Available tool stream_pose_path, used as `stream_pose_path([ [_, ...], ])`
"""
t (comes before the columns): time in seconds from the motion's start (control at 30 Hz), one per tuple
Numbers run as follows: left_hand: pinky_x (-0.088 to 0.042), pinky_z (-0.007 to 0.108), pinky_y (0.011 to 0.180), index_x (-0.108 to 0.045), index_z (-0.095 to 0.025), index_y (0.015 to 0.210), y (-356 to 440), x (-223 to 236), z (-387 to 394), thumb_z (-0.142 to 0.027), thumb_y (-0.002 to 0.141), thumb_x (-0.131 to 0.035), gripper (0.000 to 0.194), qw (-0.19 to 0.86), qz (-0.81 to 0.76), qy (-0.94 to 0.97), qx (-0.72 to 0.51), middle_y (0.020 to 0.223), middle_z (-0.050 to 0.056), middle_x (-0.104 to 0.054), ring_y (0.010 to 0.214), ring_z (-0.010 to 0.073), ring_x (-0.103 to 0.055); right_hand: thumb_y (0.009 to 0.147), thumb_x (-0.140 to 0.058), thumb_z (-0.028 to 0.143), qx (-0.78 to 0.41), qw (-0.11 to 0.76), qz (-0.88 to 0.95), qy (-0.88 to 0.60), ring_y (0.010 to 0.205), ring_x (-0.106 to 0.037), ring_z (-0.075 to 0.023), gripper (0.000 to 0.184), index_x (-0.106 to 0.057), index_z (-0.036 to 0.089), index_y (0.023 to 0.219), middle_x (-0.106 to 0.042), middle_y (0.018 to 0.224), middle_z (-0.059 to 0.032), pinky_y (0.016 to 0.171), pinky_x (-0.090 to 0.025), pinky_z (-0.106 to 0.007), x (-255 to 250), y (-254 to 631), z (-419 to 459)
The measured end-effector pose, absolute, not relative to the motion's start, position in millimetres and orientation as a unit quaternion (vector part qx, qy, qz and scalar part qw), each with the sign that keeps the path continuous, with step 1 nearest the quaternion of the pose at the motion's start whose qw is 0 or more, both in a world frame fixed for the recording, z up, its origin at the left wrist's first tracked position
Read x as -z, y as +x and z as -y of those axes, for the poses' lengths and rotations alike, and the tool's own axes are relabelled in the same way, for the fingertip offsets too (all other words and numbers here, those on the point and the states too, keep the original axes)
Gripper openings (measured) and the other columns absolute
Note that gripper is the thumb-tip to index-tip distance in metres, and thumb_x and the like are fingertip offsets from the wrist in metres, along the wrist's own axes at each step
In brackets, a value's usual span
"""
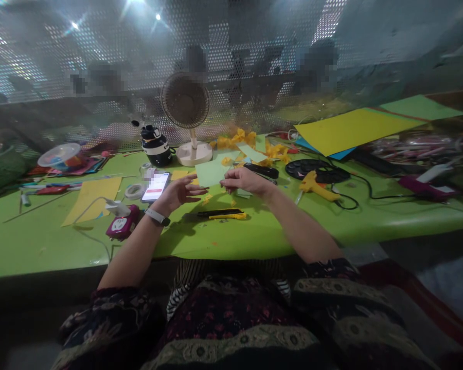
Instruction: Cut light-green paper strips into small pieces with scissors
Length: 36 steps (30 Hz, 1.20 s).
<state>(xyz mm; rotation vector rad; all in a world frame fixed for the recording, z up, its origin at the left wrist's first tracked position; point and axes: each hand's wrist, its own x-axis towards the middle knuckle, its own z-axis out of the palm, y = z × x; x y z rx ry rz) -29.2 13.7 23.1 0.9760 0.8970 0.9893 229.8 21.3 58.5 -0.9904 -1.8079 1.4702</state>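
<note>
My left hand (179, 193), with a pale watch band (154, 215) on its wrist, is held above the table with its fingers stretched out and apart. It holds nothing that I can see. Opposite it, my right hand (242, 181) has its fingers pinched together at the lower right edge of a light green sheet of paper (210, 174). Whether the pinch holds that paper or something small, I cannot make out. Below both hands lie a yellow utility knife (227, 216) and small yellow scraps (207, 200). A black stapler (261, 170) rests just behind my right hand.
A lit phone (156, 186), tape roll (133, 191) and purple power socket (119, 224) lie left. Behind stand a dark bottle (157, 149) and fan (194, 154), beside yellow crepe-like pieces (241, 137). Rightward are a yellow glue gun (319, 188), black palette (293, 168) and yellow sheet (343, 129).
</note>
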Motion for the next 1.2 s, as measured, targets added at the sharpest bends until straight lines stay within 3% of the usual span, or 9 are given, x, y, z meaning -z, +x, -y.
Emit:
stream_pose_path([
  [0.07, -0.064, 0.037, 0.077, -0.06, -0.018, 0.127, -26, -21, -13, -0.031, 0.075, -0.081, 0.057, 0.67, -0.389, 0.435, -0.459, 0.084, 0.005, -0.076, 0.093, 0.0288, -0.078, 0.088, -0.074, 0.013, -0.561, 0.294, 0.677, -0.374, 0.059, -0.062, -0.0074, 0.02, -0.065, 0.014, 0.069, -0.069, 0.067, 0.0004, 0.064, -0.052, -0.021, -54, 227, -23],
  [0.23, -0.063, 0.031, 0.081, -0.042, -0.019, 0.149, -13, -16, -7, -0.013, 0.067, -0.088, 0.094, 0.602, -0.414, 0.48, -0.486, 0.077, -0.002, -0.074, 0.074, 0.0174, -0.077, 0.081, -0.082, 0.018, -0.576, 0.282, 0.658, -0.394, 0.06, -0.064, -0.008, 0.017, -0.068, 0.014, 0.072, -0.072, 0.071, -0.0016, 0.062, -0.053, -0.02, -38, 216, -25],
  [0.4, -0.063, 0.032, 0.08, -0.036, -0.017, 0.155, -11, -16, -5, -0.016, 0.069, -0.088, 0.1, 0.576, -0.406, 0.506, -0.497, 0.071, -0.004, -0.072, 0.071, 0.016, -0.075, 0.079, -0.082, 0.016, -0.576, 0.279, 0.654, -0.403, 0.058, -0.065, -0.0086, 0.018, -0.067, 0.014, 0.07, -0.071, 0.068, -0.0013, 0.061, -0.054, -0.021, -33, 214, -27],
  [0.63, -0.061, 0.026, 0.076, -0.049, -0.02, 0.144, -31, -24, -18, -0.019, 0.067, -0.089, 0.086, 0.505, -0.424, 0.495, -0.565, 0.072, -0.005, -0.07, 0.07, 0.0152, -0.075, 0.085, -0.071, 0.017, -0.498, 0.296, 0.698, -0.421, 0.064, -0.064, -0.0113, 0.009, -0.068, 0.015, 0.077, -0.072, 0.074, -0.0032, 0.068, -0.054, -0.027, -46, 229, -30],
  [0.7, -0.061, 0.026, 0.077, -0.053, -0.02, 0.139, -33, -26, -20, -0.02, 0.067, -0.089, 0.081, 0.495, -0.422, 0.493, -0.578, 0.075, -0.004, -0.071, 0.073, 0.0157, -0.076, 0.085, -0.072, 0.026, -0.435, 0.24, 0.773, -0.395, 0.078, -0.067, -0.0154, 0.01, -0.07, 0.016, 0.087, -0.074, 0.089, -0.0061, 0.076, -0.054, -0.032, -44, 225, -22],
  [0.8, -0.06, 0.026, 0.075, -0.057, -0.02, 0.133, -29, -28, -18, -0.022, 0.066, -0.089, 0.075, 0.49, -0.435, 0.492, -0.574, 0.08, -0.001, -0.073, 0.073, 0.0161, -0.076, 0.074, -0.083, 0.036, -0.297, 0.107, 0.883, -0.348, 0.094, -0.065, -0.0236, 0.029, -0.072, 0.018, 0.094, -0.072, 0.106, -0.0101, 0.079, -0.051, -0.035, -35, 212, -7],
  [0.93, -0.06, 0.027, 0.072, -0.058, -0.019, 0.127, -24, -28, -15, -0.023, 0.065, -0.089, 0.07, 0.497, -0.45, 0.488, -0.558, 0.084, 0.001, -0.076, 0.071, 0.0159, -0.075, 0.08, -0.077, 0.028, -0.172, 0.041, 0.922, -0.344, 0.085, -0.06, -0.023, 0.012, -0.069, 0.019, 0.083, -0.069, 0.095, -0.0088, 0.069, -0.042, -0.033, -23, 199, 2],
  [1.2, -0.057, 0.023, 0.067, -0.067, -0.014, 0.089, -26, -22, -20, -0.025, 0.065, -0.09, 0.035, 0.514, -0.466, 0.459, -0.555, 0.082, 0.003, -0.074, 0.072, 0.0147, -0.074, 0.073, -0.074, 0.022, -0.178, -0.01, 0.905, -0.387, 0.077, -0.057, -0.0213, 0.012, -0.067, 0.018, 0.082, -0.066, 0.089, -0.0079, 0.064, -0.038, -0.032, -28, 245, -6],
])
